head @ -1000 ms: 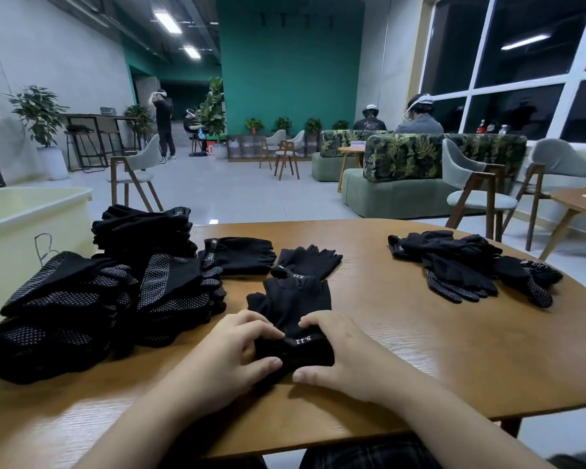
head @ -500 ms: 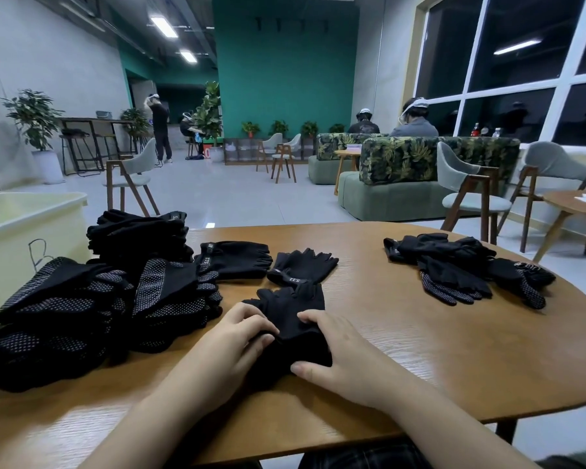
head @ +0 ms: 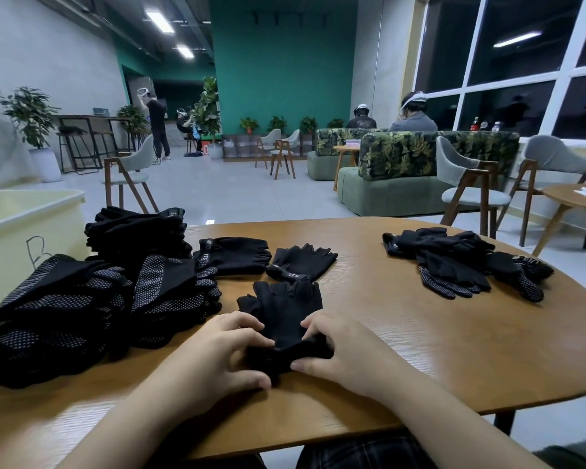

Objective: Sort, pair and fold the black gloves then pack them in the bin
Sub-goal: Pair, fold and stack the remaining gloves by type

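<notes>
Far to the left of your left hand, off the table edge, stands the pale yellow bin (head: 31, 228), a scrawled mark on its near wall. Closer in, still left of that hand, the dotted-palm glove stacks (head: 92, 306) sit heaped on the wooden table (head: 454, 350), with a taller plain black stack (head: 136, 231) behind them.

Your left hand (head: 217, 357) has its fingers curled, thumb and fingertips pinching the near left edge of the fingerless glove pair (head: 285, 319). Your right hand (head: 339, 353) mirrors it, fingers curled onto the near right edge, thumb tucked under the bunched cuff. The pair lies flat between and just beyond both hands, cuff end gathered toward you, finger stubs pointing away.

Just beyond the pair lie two more fingerless gloves (head: 268, 258), side by side. Well to the right of your right hand, a loose unsorted glove pile (head: 460, 262) rests near the far table edge.
</notes>
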`<state>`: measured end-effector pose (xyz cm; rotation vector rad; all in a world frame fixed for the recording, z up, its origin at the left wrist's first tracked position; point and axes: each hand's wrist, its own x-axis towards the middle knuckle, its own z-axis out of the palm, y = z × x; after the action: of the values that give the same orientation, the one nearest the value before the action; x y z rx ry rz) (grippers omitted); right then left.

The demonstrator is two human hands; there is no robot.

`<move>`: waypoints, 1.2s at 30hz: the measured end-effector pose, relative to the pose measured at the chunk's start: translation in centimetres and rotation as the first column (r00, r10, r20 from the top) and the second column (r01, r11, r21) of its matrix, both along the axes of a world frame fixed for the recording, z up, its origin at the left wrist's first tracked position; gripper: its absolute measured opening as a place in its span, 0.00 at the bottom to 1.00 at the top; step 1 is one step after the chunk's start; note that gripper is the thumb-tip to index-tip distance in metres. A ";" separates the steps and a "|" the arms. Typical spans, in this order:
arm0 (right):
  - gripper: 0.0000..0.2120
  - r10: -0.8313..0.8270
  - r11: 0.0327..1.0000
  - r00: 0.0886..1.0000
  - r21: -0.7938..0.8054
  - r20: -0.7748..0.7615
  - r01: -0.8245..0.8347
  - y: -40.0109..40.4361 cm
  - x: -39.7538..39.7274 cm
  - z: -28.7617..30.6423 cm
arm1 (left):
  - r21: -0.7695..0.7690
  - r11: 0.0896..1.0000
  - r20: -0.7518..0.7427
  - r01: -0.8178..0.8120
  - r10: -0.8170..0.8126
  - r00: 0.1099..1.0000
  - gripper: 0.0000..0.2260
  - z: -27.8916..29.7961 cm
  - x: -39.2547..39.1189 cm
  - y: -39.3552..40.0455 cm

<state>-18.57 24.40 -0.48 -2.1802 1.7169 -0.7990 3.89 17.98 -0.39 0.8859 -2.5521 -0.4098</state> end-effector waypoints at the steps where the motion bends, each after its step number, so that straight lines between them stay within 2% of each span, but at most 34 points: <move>1: 0.16 -0.001 1.000 1.000 0.009 -0.008 0.001 0.0 0.0 0.2 | -0.015 1.000 0.039 -0.001 0.002 0.999 0.25 0.1 0.3 -0.1; 3: 0.16 -0.002 1.000 0.999 0.002 -0.038 0.002 0.0 0.0 0.5 | -0.054 0.999 0.082 -0.006 0.011 0.997 0.20 0.1 0.6 -0.4; 6: 0.20 -0.007 1.000 0.994 -0.022 -0.107 0.005 0.0 0.1 0.9 | -0.084 0.996 0.067 -0.040 0.046 0.997 0.11 0.3 0.3 -0.2; 9: 0.26 0.015 1.000 0.990 0.019 -0.137 -0.013 0.0 0.0 1.1 | -0.049 0.995 0.000 -0.084 0.084 0.996 0.18 0.3 0.2 -0.3; 12: 0.31 0.073 0.997 0.968 0.050 -0.241 -0.062 -0.1 -0.1 1.1 | -0.005 0.989 -0.128 -0.150 0.148 0.981 0.20 0.2 -0.2 -0.7; 16: 0.30 0.086 0.996 0.939 0.033 -0.333 -0.080 -0.6 0.3 0.9 | 0.193 0.959 -0.260 -0.208 0.255 0.932 0.15 0.6 -1.7 -0.8; 18: 0.26 0.119 0.993 0.945 0.027 -0.305 -0.116 -0.9 0.6 1.0 | 0.226 0.938 -0.295 -0.261 0.321 0.900 0.12 0.8 -2.6 -0.9; 22: 0.21 0.148 0.986 0.978 0.105 -0.146 -0.133 -1.6 0.6 2.4 | 0.156 0.908 -0.299 -0.389 0.419 0.857 0.08 1.5 -3.9 -1.4; 26: 0.15 0.068 0.988 0.989 -0.128 -0.131 -0.085 -5.0 0.2 3.6 | 0.122 0.934 -0.279 -0.336 0.357 0.892 0.13 2.9 -4.0 -1.9; 28: 0.22 0.049 0.986 0.985 -0.149 -0.164 -0.074 -6.8 0.1 4.3 | 0.148 0.945 -0.267 -0.291 0.322 0.909 0.15 3.8 -3.9 -2.3; 30: 0.35 0.076 0.993 0.971 -0.069 -0.226 -0.094 -8.6 0.0 5.1 | 0.162 0.956 -0.254 -0.246 0.281 0.925 0.15 4.4 -3.8 -2.8; 31: 0.37 0.088 0.996 0.963 -0.009 -0.254 -0.094 -9.3 0.0 5.7 | 0.163 0.960 -0.244 -0.229 0.264 0.933 0.15 4.6 -3.8 -3.1; 32: 0.35 0.099 0.995 0.957 0.054 -0.273 -0.088 -9.9 -0.2 6.1 | 0.166 0.962 -0.227 -0.217 0.252 0.941 0.16 4.8 -3.8 -3.4; 35: 0.12 0.146 0.980 0.947 0.174 -0.287 -0.098 -11.2 -0.7 6.7 | 0.196 0.954 -0.104 -0.227 0.250 0.963 0.14 5.5 -3.9 -4.2; 36: 0.10 0.155 0.977 0.949 0.183 -0.275 -0.106 -11.6 -0.9 6.7 | 0.211 0.948 -0.041 -0.237 0.250 0.967 0.13 5.9 -4.0 -4.6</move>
<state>-19.43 12.82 6.23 -2.3541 1.6712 -0.3030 -0.12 13.42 5.51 1.2248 -2.3306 -0.6219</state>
